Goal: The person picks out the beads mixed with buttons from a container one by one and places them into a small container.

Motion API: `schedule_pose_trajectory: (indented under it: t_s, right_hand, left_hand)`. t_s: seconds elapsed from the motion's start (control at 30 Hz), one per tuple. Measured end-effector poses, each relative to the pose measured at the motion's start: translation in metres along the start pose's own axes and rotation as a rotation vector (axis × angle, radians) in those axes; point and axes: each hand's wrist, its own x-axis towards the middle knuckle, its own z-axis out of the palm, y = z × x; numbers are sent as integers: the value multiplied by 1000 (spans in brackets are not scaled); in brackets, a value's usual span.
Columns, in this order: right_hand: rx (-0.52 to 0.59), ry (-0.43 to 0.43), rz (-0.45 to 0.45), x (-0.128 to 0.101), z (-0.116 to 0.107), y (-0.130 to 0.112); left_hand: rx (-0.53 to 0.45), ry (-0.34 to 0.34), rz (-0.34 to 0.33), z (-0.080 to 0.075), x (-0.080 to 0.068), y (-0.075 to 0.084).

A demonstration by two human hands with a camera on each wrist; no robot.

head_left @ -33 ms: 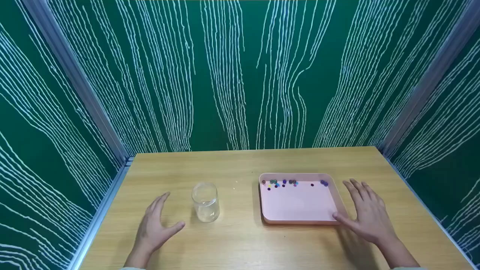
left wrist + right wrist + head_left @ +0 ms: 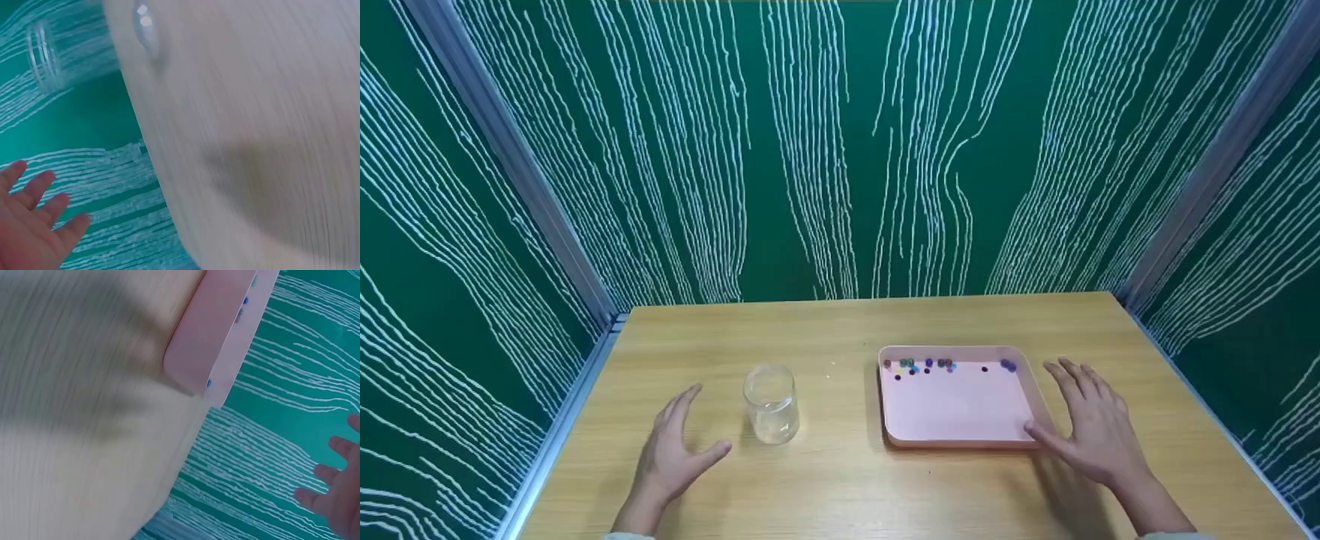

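Left hand lower left, fingers released, beside clear glass jar. Right hand lower right, fingers spread, thumb touching pink rectangular plastic tray with small coloured beads.

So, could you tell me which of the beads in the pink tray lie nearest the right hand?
The purple pair at the back right corner of the tray, apart from the main cluster, lies closest to the right hand.

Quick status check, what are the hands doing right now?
Left hand open beside clear glass jar, apart. Right hand open, thumb at pink tray corner. Coloured beads along tray's far edge. Nothing between.
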Motion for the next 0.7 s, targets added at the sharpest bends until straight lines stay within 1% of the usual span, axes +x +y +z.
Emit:
schedule_pose_trajectory:
  t_s: [0.1, 0.17, 0.27, 0.37, 0.47, 0.6, 0.7]
  right_hand:
    - [26, -20, 28, 0, 2, -6]
    - [51, -38, 53, 5, 4, -13]
    - [79, -57, 60, 13, 10, -24]
    - [111, -72, 65, 22, 16, -33]
    - [147, -89, 72, 30, 24, -41]
    - [184, -101, 68, 37, 31, -50]
    - [209, -108, 63, 42, 36, -57]
  left_hand:
    - [-69, -5, 7, 7, -1, 1]
    - [-149, -7, 16, 14, 1, 5]
    - [-214, -9, 13, 24, 6, 10]
    - [-241, -5, 0, 32, 14, 14]
    - [-276, -13, -17, 37, 22, 18]
    - [-314, -43, -65, 41, 30, 22]
    - [-315, -64, -88, 44, 35, 22]
